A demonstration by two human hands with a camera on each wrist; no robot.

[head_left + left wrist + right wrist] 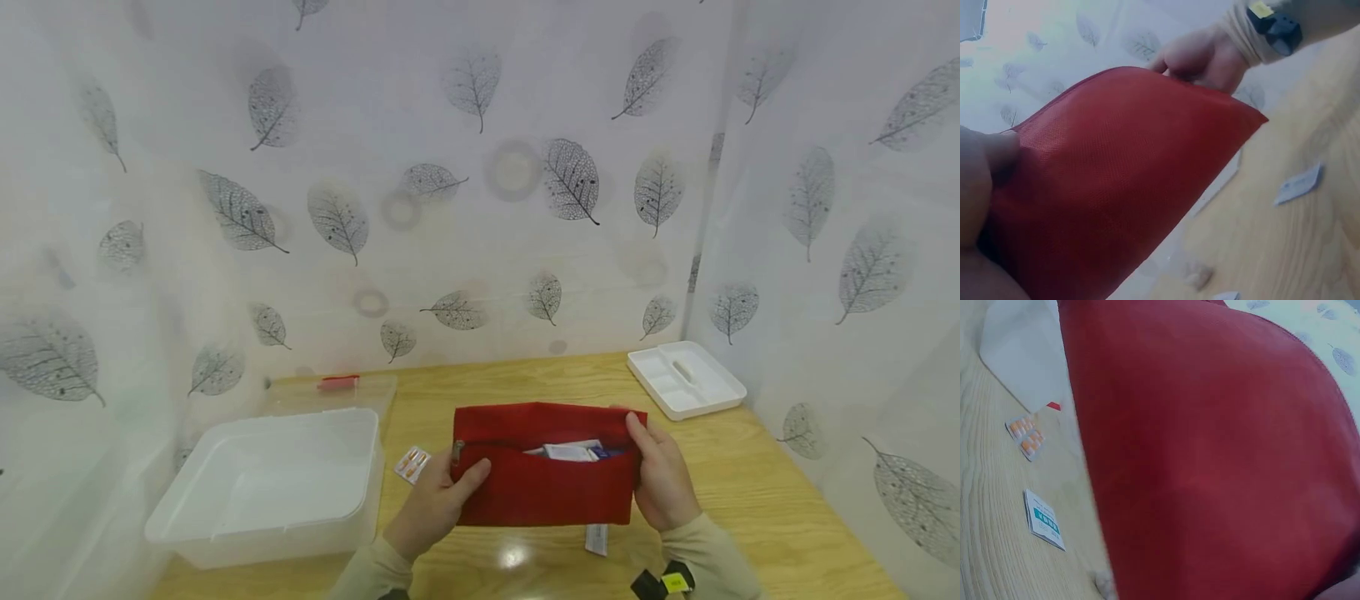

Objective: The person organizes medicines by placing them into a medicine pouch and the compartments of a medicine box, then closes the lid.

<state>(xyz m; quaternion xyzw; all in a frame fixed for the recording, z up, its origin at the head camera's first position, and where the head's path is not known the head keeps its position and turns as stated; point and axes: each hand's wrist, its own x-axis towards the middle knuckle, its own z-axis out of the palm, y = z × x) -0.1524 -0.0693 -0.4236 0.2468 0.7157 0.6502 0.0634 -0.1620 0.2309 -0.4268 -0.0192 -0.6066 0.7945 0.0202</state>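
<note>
A red zippered pouch (543, 492) is held up over the table between both hands, its mouth partly unzipped. White packets (573, 452) and something blue show inside the opening. My left hand (438, 500) grips the pouch's left end, thumb on the front beside the zipper pull (458, 451). The right end is gripped by my right hand (663, 475), thumb over the upper front. In both wrist views the pouch's plain red side fills much of the picture. Below it on the table lie a blister pack of orange capsules (1025, 436) and a small white-and-teal packet (1044, 520).
At the left stands a translucent plastic bin (262, 483), with a clear lid-like sheet (375, 396) and a red piece (338, 382) behind it. A white divided tray (686, 379) sits at the back right. Leaf-printed curtains (480, 208) enclose the wooden table (750, 492).
</note>
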